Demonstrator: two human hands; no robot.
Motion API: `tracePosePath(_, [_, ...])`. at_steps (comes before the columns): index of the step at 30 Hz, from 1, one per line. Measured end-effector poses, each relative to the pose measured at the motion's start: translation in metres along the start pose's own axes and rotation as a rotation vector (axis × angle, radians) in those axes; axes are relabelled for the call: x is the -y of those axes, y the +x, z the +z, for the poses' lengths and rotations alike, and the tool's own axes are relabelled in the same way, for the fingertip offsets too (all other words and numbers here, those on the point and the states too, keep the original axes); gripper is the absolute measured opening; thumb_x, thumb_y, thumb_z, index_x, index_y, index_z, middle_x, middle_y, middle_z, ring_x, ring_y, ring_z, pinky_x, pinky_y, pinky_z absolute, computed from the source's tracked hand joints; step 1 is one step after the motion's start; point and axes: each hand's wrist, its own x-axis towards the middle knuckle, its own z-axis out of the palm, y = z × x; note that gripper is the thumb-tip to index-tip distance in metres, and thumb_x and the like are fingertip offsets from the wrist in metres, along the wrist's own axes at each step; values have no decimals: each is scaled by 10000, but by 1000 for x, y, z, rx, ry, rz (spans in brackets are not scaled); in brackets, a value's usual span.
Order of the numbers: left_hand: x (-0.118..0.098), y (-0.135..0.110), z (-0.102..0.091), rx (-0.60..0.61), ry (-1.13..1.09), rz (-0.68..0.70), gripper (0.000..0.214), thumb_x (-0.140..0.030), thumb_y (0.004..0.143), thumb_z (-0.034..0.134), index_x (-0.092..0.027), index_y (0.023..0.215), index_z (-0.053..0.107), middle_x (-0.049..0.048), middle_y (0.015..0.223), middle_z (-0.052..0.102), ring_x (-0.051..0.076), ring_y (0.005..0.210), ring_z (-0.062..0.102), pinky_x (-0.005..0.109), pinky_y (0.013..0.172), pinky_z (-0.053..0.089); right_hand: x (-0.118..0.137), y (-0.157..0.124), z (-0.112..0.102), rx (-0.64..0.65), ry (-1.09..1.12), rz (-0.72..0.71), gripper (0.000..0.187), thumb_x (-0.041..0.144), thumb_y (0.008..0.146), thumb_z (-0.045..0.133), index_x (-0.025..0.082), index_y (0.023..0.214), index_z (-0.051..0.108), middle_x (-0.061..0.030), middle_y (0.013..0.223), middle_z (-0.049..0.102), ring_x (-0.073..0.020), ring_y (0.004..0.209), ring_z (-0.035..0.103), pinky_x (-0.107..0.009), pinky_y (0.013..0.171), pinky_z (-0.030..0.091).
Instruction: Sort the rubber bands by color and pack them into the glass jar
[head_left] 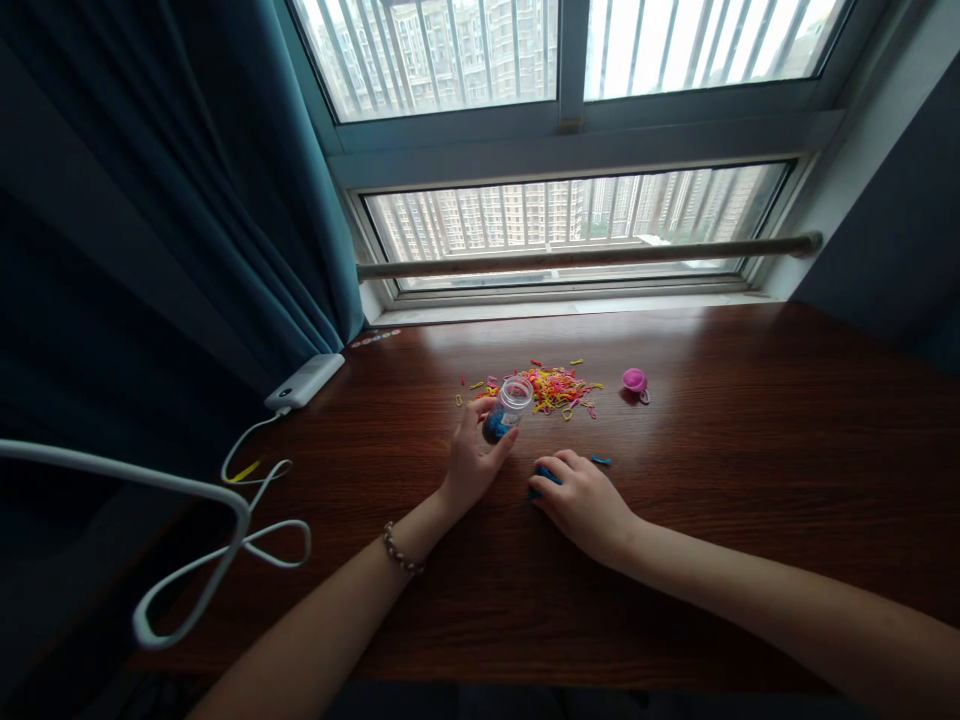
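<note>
The person's left hand (477, 455) held a clear jar (513, 408) with blue contents, thumb and fingers curled around it, on the near side of a multicoloured pile (559, 390). To its right, the right hand (583, 500) bent its fingers close together over blue pieces (547, 476) on the table (712, 450); whether they pinched any could not be told.
</note>
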Motion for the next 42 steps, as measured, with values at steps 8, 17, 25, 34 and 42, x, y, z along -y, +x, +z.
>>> tracePosePath(8, [-2,0,1,-9,23,22,411,-277,708,637,-209,1076,466,57,1032,555,194,949,549,344,868,416,-38,-9,-16,-31,171,52,146,121,789,501,182,824,629,-63,941,625,-189,917,519,-307,817,446])
tracePosePath(17, [-2,0,0,44,105,90,418,-276,710,636,-216,1092,477,66,1039,577,200,933,559,347,851,434,-69,-23,-42,71,330,271,268,160,702,573,178,964,626,-57,912,587,-169,802,568,-271,742,447])
tracePosePath(25, [-2,0,1,60,97,104,419,-278,695,649,-219,1085,507,67,1045,590,212,962,555,349,862,431,-48,-20,-31,168,291,324,377,232,719,592,224,1095,571,-63,976,512,-166,827,558,-260,765,428])
tracePosePath(34, [-5,3,-1,89,213,188,381,-240,727,618,-232,1091,508,67,1069,568,223,1023,516,380,914,399,-43,13,-27,252,145,236,135,134,587,582,166,706,637,-42,750,593,-151,669,523,-227,581,368])
tracePosePath(42, [-2,5,-2,82,303,213,355,-215,732,612,-241,1074,521,57,1065,568,223,1036,499,381,923,397,-58,22,-32,85,413,355,124,166,572,588,141,672,657,-4,604,596,-118,580,512,-205,513,371])
